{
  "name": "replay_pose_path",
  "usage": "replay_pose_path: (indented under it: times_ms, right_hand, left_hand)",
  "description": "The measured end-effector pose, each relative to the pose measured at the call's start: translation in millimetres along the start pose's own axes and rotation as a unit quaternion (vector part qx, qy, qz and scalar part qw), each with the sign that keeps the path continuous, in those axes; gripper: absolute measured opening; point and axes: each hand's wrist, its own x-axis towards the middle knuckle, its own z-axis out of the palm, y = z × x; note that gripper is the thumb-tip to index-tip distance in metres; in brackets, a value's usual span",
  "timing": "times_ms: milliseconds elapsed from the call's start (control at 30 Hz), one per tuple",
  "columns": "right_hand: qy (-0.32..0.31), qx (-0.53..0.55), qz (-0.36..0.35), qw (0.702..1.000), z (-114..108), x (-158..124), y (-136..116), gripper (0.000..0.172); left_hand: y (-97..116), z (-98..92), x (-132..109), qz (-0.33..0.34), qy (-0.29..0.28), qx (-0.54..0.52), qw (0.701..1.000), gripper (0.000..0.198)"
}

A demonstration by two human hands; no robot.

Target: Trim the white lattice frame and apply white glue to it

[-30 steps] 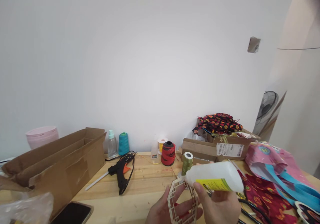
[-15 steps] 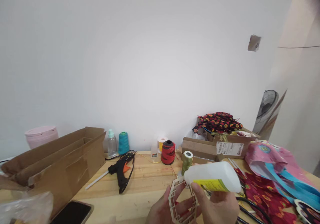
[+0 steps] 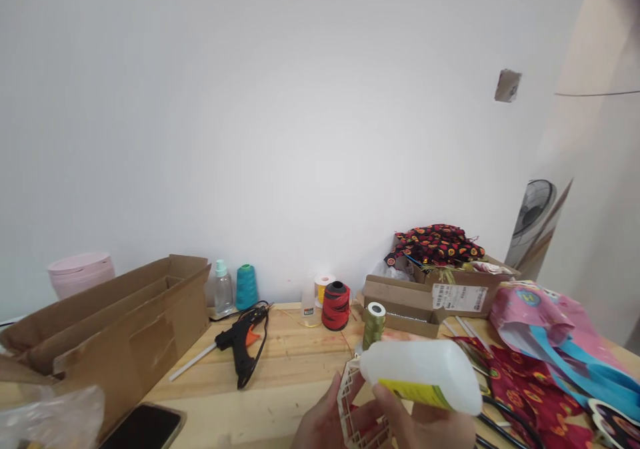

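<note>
White plastic squeeze bottle [image 3: 420, 374], tipped on its side just in front of the olive thread spool [image 3: 373, 325], sits clasped in your right hand [image 3: 431, 429], thumb pressed beside its yellow label. Your left hand [image 3: 320, 423] curls round the left side of a pale lattice frame [image 3: 350, 401], holding it upright above the wooden table [image 3: 290, 369], nearer to you than the spool.

The bottle's neck meets the frame's upper edge. The nozzle tip itself is hidden, so you cannot tell whether it touches. The bars look thin and easily bent. You would likely do best to support the frame from behind with flat fingers, squeeze lightly, and rest the nozzle on one bar at a time.

Left of the spool stand a red thread spool [image 3: 336, 307] and, farther left, a black glue gun [image 3: 243, 339] with its cord looped beside it. Beyond those lies a long open cardboard box [image 3: 125, 322], with a dark phone [image 3: 145, 427] at the table's near edge. Behind the spool to the right sits a small carton [image 3: 425, 295] heaped with printed cloth.

Right of the spool, red patterned fabric [image 3: 520, 389] and a pink bag [image 3: 545, 329] crowd the table. The fabric lies close under the bottle's base, where it may catch your right wrist.
</note>
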Motion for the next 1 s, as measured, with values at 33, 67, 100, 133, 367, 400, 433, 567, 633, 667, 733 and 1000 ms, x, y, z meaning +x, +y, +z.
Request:
replay_pose_path:
  times_ms: [33,67,100,133,367,400,433,567,633,667,733,1000]
  right_hand:
    - [0.001,-0.002,0.001,1.000,0,0,1,0.064]
    - [0.001,-0.003,0.000,1.000,0,0,2,0.062]
    - [0.000,-0.006,-0.002,1.000,1,1,3,0.060]
    - [0.000,-0.007,-0.003,1.000,1,3,3,0.059]
    - [-0.019,0.002,0.018,1.000,2,10,-4,0.070]
    - [-0.021,0.007,0.021,1.000,2,9,-4,0.071]
    - [-0.019,0.015,0.022,0.999,3,7,-5,0.073]
    - [-0.011,0.046,0.013,0.999,3,2,-5,0.072]
    - [-0.011,0.042,0.021,0.999,2,2,-6,0.072]
    - [-0.010,0.039,0.027,0.999,2,3,-6,0.073]
    - [-0.006,0.040,0.033,0.999,2,3,-8,0.074]
    - [-0.048,0.062,0.014,0.997,1,0,-8,0.070]
  left_hand:
    - [0,-0.9,0,0.001,0.002,0.001,1.000,0.036]
    - [0,-1.7,0,0.001,0.000,0.006,1.000,0.037]
    - [0,-2.3,0,-0.002,-0.005,0.013,1.000,0.038]
    - [1,-2.8,0,-0.004,-0.010,0.020,1.000,0.039]
    - [4,-5.3,-1,-0.002,-0.019,0.037,0.999,0.047]
    - [3,-5.6,-1,-0.004,-0.018,0.038,0.999,0.046]
    - [3,-5.7,0,-0.006,-0.020,0.039,0.999,0.046]
    - [1,-5.1,1,-0.003,-0.031,0.033,0.999,0.044]
    - [1,-5.0,1,-0.001,-0.023,0.024,0.999,0.042]
    - [0,-5.2,1,-0.003,-0.016,0.019,1.000,0.041]
    - [-1,-6.5,2,-0.009,-0.005,0.011,1.000,0.041]
    - [-5,-12.4,5,0.004,-0.031,-0.008,0.999,0.040]
